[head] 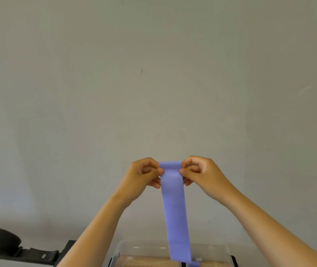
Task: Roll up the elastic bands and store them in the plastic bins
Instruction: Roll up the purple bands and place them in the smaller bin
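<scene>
While left hand (pixel 143 175) and right hand (pixel 202 174) pinch it, smooth flat purple band (pixel 175 211) hangs

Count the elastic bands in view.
1. The purple elastic band hangs over the clear bin, its top edge pinched by the left hand and right hand. A purple scrap at the bottom edge may be a second; others may be hidden.

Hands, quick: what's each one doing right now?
Left hand: pinches the purple elastic band at its top left edge.
Right hand: pinches its top right edge.
</scene>
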`<state>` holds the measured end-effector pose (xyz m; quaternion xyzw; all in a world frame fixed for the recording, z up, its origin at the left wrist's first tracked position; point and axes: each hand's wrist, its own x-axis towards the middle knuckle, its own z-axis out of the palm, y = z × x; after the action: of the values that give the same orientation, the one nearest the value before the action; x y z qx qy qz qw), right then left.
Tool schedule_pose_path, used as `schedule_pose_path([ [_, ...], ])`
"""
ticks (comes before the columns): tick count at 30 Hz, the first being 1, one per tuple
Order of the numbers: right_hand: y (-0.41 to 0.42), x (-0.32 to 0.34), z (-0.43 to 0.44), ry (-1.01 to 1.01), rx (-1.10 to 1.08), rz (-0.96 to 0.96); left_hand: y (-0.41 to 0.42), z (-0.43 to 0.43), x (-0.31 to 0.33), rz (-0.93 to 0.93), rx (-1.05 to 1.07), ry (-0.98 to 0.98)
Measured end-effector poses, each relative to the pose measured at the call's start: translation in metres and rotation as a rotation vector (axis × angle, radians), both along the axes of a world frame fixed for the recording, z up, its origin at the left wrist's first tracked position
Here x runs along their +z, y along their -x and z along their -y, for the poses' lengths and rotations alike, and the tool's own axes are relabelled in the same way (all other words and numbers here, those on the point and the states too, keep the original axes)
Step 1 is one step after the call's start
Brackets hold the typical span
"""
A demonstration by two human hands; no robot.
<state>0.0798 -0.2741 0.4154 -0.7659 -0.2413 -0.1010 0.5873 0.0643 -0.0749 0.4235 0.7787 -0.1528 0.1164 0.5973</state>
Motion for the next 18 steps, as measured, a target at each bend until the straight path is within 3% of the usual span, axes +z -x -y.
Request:
schedule_pose_path([
  [6, 0.005, -0.001, -0.001, -0.156, -0.012, 0.003, 0.008, 0.003, 0.001, 0.086, -0.05, -0.008],
  [14, 0.016, -0.003, -0.01, -0.542, 0.227, -0.16, 0.018, 0.008, -0.006, 0.053, -0.196, 0.348],
  [18, 0.016, -0.007, -0.012, -0.619, 0.32, -0.222, 0.019, 0.007, -0.011, 0.025, -0.293, 0.404],
])
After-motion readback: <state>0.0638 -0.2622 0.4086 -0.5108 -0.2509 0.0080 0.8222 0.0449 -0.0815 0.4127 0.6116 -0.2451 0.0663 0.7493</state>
